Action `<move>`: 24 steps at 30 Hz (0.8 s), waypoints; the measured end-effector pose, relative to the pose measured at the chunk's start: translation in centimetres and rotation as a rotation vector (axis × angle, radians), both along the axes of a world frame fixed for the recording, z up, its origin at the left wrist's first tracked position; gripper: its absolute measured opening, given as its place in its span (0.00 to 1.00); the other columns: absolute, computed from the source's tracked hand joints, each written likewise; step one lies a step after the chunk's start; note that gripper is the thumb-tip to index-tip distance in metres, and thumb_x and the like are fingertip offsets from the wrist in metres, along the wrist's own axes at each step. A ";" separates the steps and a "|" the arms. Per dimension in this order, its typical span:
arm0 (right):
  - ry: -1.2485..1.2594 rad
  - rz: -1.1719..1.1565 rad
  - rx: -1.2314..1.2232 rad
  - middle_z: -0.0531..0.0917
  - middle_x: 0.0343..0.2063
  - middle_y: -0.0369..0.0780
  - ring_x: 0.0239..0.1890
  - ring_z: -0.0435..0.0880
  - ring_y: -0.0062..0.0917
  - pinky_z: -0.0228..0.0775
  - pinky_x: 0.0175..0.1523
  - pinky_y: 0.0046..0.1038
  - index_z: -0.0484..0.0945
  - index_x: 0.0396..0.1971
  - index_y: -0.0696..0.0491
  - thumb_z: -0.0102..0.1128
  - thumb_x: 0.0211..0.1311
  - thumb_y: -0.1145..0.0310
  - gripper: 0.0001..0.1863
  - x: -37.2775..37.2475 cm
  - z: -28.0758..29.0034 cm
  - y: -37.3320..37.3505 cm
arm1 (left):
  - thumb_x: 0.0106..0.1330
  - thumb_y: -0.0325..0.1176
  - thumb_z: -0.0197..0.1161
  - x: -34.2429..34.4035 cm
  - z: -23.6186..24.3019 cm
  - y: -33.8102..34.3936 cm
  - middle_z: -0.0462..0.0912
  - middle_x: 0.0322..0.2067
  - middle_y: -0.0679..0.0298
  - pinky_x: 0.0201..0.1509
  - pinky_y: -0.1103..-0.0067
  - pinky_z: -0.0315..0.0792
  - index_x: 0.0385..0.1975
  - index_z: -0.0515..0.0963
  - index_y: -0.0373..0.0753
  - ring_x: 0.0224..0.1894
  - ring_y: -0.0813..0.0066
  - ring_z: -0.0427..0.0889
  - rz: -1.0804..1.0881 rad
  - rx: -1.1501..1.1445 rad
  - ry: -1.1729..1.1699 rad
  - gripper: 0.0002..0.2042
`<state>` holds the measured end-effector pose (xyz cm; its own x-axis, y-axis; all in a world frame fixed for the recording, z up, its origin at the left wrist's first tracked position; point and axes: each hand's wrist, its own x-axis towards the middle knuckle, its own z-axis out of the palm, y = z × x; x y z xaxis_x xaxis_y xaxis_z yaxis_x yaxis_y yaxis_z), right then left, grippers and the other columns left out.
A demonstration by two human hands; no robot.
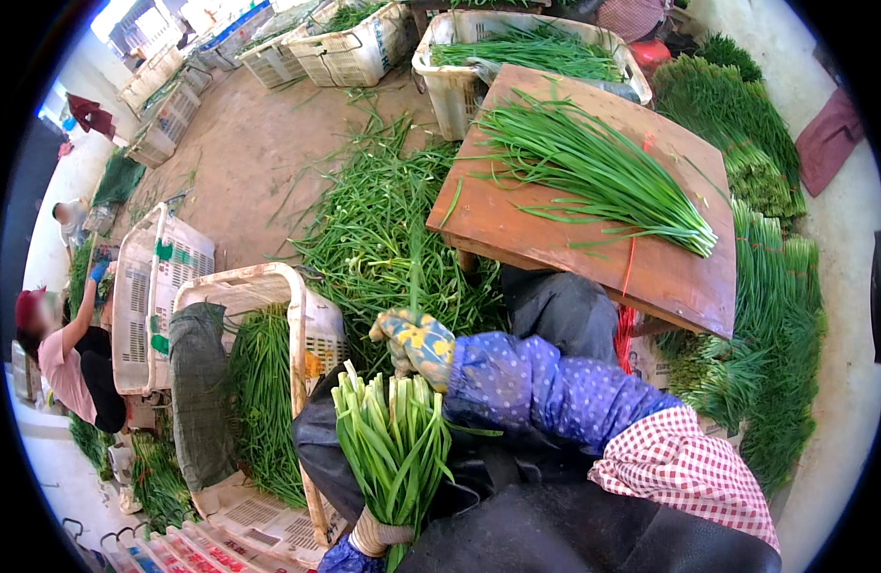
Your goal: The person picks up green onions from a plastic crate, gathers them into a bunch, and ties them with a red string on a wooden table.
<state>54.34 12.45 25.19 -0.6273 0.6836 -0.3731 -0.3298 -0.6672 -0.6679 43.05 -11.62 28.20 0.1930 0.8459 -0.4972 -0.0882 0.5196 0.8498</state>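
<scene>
My left hand [380, 533], in a pale knit glove, grips a bundle of long green leafy stalks [393, 444] upright over my dark apron [565, 525], pale cut ends at the top. My right hand [407, 342], in a yellow-and-blue patterned glove, is just above those ends with fingers curled; a blurred green strand rises behind it, and whether it is held is unclear. Beyond lies a pile of loose greens [364, 229] on the floor. At my right a wooden table [689, 286] carries a spread of long leaves [603, 181] and red ties [628, 267].
A white crate of greens [297, 296] stands at my left, more crates [354, 57] at the back. A co-worker [73, 353] in pink sits far left, another person [68, 220] behind. Stacked bundles [775, 315] line the right wall.
</scene>
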 end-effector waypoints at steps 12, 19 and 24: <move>-0.580 0.871 1.032 0.80 0.28 0.39 0.29 0.80 0.30 0.73 0.35 0.29 0.68 0.56 0.51 0.60 0.56 0.61 0.27 8.4 4.0 -0.7 | 0.56 0.37 0.63 0.8 -1.2 -1.0 0.72 0.55 0.57 0.65 0.72 0.56 0.58 0.66 0.40 0.59 0.67 0.68 -0.142 0.170 0.471 0.28; -0.618 0.144 1.838 0.78 0.27 0.41 0.30 0.79 0.33 0.73 0.35 0.32 0.75 0.43 0.48 0.53 0.59 0.65 0.12 6.1 -6.5 1.2 | 0.62 0.36 0.52 1.5 0.7 0.3 0.75 0.52 0.62 0.64 0.72 0.59 0.53 0.71 0.41 0.57 0.64 0.70 -0.258 0.169 0.754 0.19; -0.555 0.289 0.669 0.79 0.26 0.36 0.28 0.77 0.24 0.72 0.35 0.29 0.78 0.37 0.50 0.52 0.63 0.55 0.14 8.2 -0.4 6.0 | 0.61 0.37 0.53 2.3 1.9 0.3 0.76 0.51 0.63 0.62 0.72 0.61 0.52 0.71 0.41 0.56 0.64 0.70 -0.150 0.094 0.699 0.19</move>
<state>62.49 18.41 24.81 -0.6570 0.7096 -0.2545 0.2733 -0.0905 -0.9577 45.40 -11.37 30.10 -0.0264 0.8803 -0.4737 0.5597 0.4057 0.7226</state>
